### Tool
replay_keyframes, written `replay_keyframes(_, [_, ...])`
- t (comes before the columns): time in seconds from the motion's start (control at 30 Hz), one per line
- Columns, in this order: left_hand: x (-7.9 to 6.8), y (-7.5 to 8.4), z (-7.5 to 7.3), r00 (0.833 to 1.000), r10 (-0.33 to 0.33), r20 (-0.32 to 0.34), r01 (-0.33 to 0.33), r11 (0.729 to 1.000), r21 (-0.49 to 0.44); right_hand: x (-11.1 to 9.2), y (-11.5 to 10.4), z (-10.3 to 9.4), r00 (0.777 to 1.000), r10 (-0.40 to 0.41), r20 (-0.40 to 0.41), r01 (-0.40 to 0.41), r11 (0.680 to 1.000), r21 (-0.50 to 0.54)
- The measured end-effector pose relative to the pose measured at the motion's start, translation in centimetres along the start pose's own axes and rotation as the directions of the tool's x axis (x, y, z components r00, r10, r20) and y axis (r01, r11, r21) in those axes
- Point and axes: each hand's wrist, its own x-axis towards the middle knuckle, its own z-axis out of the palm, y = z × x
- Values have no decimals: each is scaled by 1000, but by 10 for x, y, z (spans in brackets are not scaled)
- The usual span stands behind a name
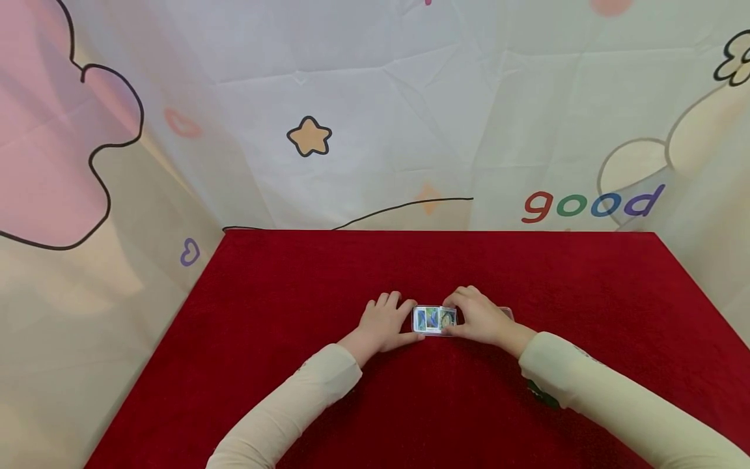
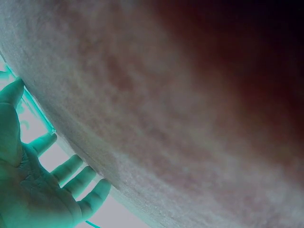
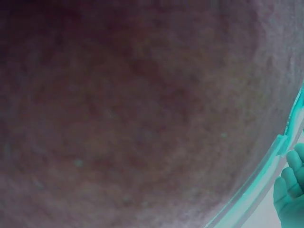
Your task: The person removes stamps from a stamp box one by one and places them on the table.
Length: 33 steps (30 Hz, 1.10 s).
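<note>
A small, shallow clear case (image 1: 419, 333) lies on the red cloth in the head view, with colourful picture cards (image 1: 432, 318) side by side in it. My left hand (image 1: 379, 324) holds the case's left end between thumb and index finger, its other fingers spread. At the right end, my right hand (image 1: 477, 317) pinches a small picture card (image 1: 448, 318) by its upper and lower edges. That card lies over or in the case; I cannot tell which. The left wrist view shows the left hand (image 2: 42, 190) against the case's edge. Only fingers of the right hand (image 3: 290, 185) show in the right wrist view.
Another clear-edged item (image 1: 507, 312) peeks out behind the right hand, mostly hidden. A dark green object (image 1: 542, 395) lies under the right sleeve, partly covered. The red cloth (image 1: 328, 273) covers the table, and a printed curtain (image 1: 381, 130) hangs behind it.
</note>
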Motion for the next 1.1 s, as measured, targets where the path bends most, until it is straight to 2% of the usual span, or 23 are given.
replay_keyframes(0.33, [-3, 0, -4, 1000, 9, -27, -9, 1000, -2, 4, -2, -4, 1000, 18, 25, -18, 1000, -2])
replay_keyframes(0.77, [-1, 1, -3, 1000, -10, 9, 10, 1000, 3, 8, -2, -7, 997, 38, 69, -38, 999, -9])
replay_keyframes(1.1, [-1, 1, -2, 1000, -5, 16, 5, 1000, -5, 7, -3, -7, 992, 87, 91, -91, 995, 40])
